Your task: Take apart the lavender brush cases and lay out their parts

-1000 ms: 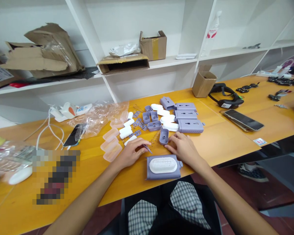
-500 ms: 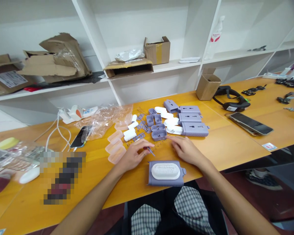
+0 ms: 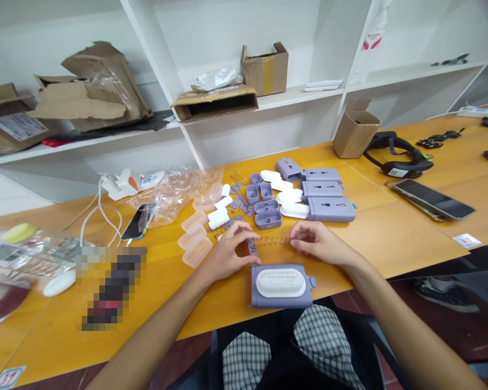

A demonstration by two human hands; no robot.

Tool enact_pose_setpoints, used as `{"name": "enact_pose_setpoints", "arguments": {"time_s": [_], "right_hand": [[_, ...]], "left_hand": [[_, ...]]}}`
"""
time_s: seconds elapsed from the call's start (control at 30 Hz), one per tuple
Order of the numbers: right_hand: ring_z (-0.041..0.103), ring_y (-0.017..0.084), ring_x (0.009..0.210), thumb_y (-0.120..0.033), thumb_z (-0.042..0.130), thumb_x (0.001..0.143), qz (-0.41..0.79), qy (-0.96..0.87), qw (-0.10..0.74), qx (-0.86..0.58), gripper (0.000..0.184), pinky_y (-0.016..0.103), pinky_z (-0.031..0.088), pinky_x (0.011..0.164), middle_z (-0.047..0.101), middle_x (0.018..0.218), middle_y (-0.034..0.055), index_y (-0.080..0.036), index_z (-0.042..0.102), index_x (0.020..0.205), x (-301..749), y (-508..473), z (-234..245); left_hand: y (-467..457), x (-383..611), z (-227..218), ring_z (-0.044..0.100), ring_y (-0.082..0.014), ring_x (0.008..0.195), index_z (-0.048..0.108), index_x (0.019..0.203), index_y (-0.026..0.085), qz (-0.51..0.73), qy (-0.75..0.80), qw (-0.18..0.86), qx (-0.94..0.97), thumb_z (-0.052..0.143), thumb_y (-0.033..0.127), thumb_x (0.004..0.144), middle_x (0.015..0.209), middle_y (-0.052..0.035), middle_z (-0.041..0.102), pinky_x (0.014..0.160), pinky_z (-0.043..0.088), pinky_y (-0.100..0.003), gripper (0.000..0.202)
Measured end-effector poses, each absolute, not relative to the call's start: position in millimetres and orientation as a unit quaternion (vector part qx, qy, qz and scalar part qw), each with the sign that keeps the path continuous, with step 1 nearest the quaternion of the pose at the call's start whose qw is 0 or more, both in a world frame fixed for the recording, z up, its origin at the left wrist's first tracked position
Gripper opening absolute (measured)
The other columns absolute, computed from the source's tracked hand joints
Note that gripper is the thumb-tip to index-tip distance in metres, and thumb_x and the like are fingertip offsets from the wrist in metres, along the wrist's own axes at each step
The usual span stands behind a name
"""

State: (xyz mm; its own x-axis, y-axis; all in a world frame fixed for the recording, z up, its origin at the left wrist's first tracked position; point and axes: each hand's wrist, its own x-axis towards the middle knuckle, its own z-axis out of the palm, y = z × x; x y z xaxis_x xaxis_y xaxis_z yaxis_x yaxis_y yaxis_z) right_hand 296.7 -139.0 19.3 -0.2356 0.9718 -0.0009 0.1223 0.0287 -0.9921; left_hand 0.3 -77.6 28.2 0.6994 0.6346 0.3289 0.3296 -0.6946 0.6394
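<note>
Coil spring [image 3: 272, 242] now drawn out between our hands.
Right hand [image 3: 316, 244] pinches one end, fingertips together; we cannot tell the left hand's [image 3: 226, 255] grip. Keep the coil level, straight.

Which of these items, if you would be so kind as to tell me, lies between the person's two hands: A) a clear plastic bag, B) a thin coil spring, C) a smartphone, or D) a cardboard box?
B: the thin coil spring runs across the gap between the left hand and the right hand, with its ends close to the fingertips of both.
</note>
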Motion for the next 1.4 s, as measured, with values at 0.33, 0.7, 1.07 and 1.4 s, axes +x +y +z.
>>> {"name": "enact_pose_setpoints", "arguments": {"time_s": [0.33,0.7,1.07,1.4], "right_hand": [[0.065,0.017,0.066,-0.033,0.056,0.101,0.364,-0.702,0.348,-0.504,0.026,0.034,0.055,0.064,0.078,0.099,0.0088,-0.019,0.076,0.110,294.1,-142.3,26.2],[0.066,0.019,0.076,-0.007,0.057,0.085,0.196,-0.721,0.429,-0.508,0.029,0.032,0.051,0.066,0.067,0.089,0.0063,-0.022,0.075,0.067,308.9,-137.5,12.0],[0.070,0.021,0.080,-0.014,0.065,0.092,0.176,-0.739,0.315,-0.568,0.013,0.033,0.051,0.075,0.077,0.088,0.0037,-0.022,0.071,0.084,284.5,-139.4,12.6],[0.069,0.025,0.082,-0.018,0.064,0.092,0.092,-0.717,0.286,-0.629,0.009,0.035,0.051,0.073,0.076,0.089,0.0070,-0.023,0.070,0.087,280.6,-138.5,8.3]], "left_hand": [[-77.1,0.1,20.2,0.070,-0.0269,0.114,0.060,0.137,0.028,0.308,0.308,0.337,0.835,0.090,0.046,0.080,0.135,-0.0098,0.069,0.100,0.059,-0.043,0.067],[-73.4,3.9,16.3,0.071,-0.0179,0.092,0.062,0.120,0.022,0.353,0.340,0.541,0.684,0.094,0.040,0.073,0.121,-0.0102,0.075,0.080,0.059,-0.031,0.060],[-79.6,-0.9,26.6,0.071,-0.0164,0.081,0.070,0.088,0.020,0.257,0.312,0.274,0.872,0.086,0.040,0.085,0.137,-0.0110,0.069,0.082,0.059,-0.035,0.026],[-78.3,-4.8,20.7,0.069,-0.0335,0.128,0.077,0.098,0.024,0.241,0.359,0.187,0.882,0.079,0.042,0.091,0.136,-0.0102,0.074,0.106,0.057,-0.047,0.019]]}}
